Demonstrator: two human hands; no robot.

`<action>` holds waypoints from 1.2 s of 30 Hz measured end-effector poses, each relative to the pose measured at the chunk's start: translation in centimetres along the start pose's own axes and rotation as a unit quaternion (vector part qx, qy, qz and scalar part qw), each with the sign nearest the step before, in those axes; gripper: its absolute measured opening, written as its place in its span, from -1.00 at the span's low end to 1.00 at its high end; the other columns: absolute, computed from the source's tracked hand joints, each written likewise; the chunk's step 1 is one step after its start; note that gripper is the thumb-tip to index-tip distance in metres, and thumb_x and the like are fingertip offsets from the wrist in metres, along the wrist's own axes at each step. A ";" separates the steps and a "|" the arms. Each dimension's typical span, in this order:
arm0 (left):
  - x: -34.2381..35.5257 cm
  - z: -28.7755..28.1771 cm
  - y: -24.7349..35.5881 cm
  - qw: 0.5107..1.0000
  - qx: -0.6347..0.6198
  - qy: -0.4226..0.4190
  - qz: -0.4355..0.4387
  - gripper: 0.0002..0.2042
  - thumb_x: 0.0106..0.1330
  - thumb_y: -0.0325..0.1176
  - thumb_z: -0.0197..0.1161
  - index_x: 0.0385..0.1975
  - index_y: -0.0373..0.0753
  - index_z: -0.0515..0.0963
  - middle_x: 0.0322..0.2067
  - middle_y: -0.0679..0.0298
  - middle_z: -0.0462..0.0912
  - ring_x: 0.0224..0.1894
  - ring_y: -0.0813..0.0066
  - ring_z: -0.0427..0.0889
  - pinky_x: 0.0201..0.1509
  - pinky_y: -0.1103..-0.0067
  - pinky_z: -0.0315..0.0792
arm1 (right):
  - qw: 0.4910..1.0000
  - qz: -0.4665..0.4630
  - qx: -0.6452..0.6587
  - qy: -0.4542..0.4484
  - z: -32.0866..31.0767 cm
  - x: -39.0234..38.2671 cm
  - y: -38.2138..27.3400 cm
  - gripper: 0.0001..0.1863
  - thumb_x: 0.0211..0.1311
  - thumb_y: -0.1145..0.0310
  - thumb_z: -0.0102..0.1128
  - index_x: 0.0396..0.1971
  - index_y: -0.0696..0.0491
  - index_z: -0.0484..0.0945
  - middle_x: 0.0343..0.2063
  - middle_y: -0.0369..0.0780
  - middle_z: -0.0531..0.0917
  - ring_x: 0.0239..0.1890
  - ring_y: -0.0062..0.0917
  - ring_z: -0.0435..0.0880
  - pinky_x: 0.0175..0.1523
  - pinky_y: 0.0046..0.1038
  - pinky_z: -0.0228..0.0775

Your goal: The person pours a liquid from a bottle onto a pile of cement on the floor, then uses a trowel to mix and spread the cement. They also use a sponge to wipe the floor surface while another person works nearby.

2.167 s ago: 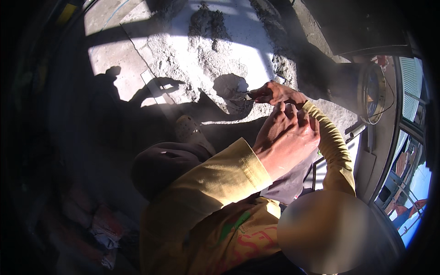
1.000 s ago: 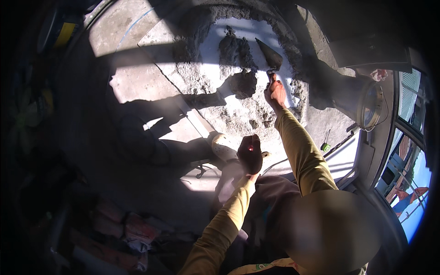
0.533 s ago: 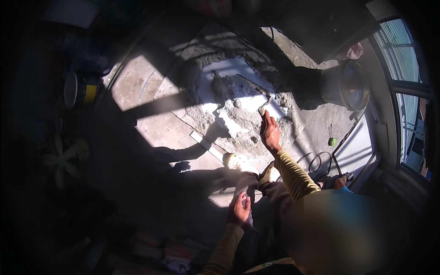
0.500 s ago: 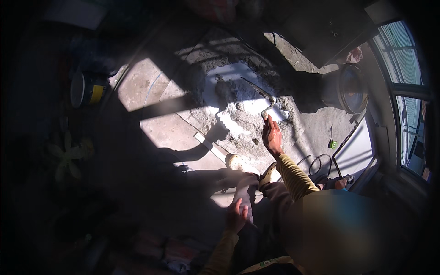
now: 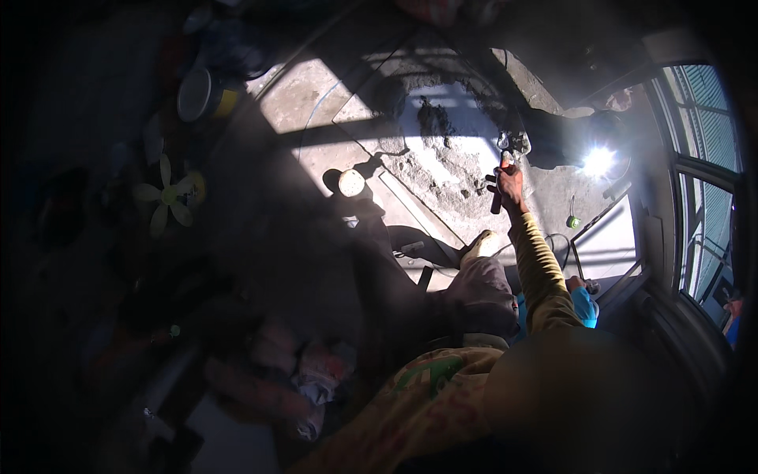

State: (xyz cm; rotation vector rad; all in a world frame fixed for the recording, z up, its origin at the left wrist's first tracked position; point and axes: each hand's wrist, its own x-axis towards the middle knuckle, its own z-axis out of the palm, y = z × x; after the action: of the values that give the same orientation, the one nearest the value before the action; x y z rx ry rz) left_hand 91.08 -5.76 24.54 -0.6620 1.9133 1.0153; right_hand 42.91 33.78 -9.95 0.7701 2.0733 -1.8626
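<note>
While my right hand (image 5: 509, 186) grips a trowel (image 5: 504, 144), its long axis runs roughly away from me — tip unclear — and my left hand's state I cannot tell.

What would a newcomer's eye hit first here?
The white glare at upper right, then the sunlit white patch on the floor at upper centre. The person's right hand reaches to the patch's right edge; its exact grip is unclear. Pale, flower-like blades stand out from the shade at left.
</note>
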 end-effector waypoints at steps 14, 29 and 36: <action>24.8 -67.5 -2.1 0.975 -0.069 0.202 -0.062 -0.47 0.57 -0.08 0.17 0.32 -0.40 0.44 0.02 0.18 0.67 -0.07 0.49 0.64 -0.01 0.54 0.50 | 0.951 0.154 0.094 0.251 15.5 -8.2 -15.2 -0.62 0.39 0.10 0.26 -0.43 0.14 0.53 -0.59 -0.28 0.57 -0.67 -0.58 0.48 -0.54 -0.46 0.38; 40.8 -64.3 23.9 0.822 0.444 -0.171 0.312 -0.80 0.47 -0.28 0.20 -0.15 -0.30 0.59 -0.21 0.00 0.70 -0.09 -0.12 0.67 -0.03 0.15 0.50 | 0.836 0.234 0.315 0.383 32.8 -8.4 -17.6 -0.74 0.40 0.17 0.21 -0.30 0.06 0.46 -0.63 -0.37 0.42 -0.69 -0.66 0.36 -0.58 -0.49 0.28; 42.1 -72.9 38.4 0.839 0.472 -0.137 0.235 -0.68 0.59 -0.13 0.03 -0.23 -0.31 0.49 -0.30 -0.21 0.65 -0.19 -0.31 0.63 -0.20 0.06 0.45 | 0.756 0.289 0.418 0.414 38.9 -3.9 -18.4 -0.74 0.40 0.16 0.16 -0.34 0.04 0.46 -0.65 -0.39 0.38 -0.70 -0.64 0.34 -0.59 -0.46 0.26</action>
State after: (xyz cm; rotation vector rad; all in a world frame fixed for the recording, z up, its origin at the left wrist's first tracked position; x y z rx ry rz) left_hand 9.59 -49.57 25.99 0.5189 2.0319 0.2794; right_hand 30.08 -5.84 1.69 2.4684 0.8415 -2.1721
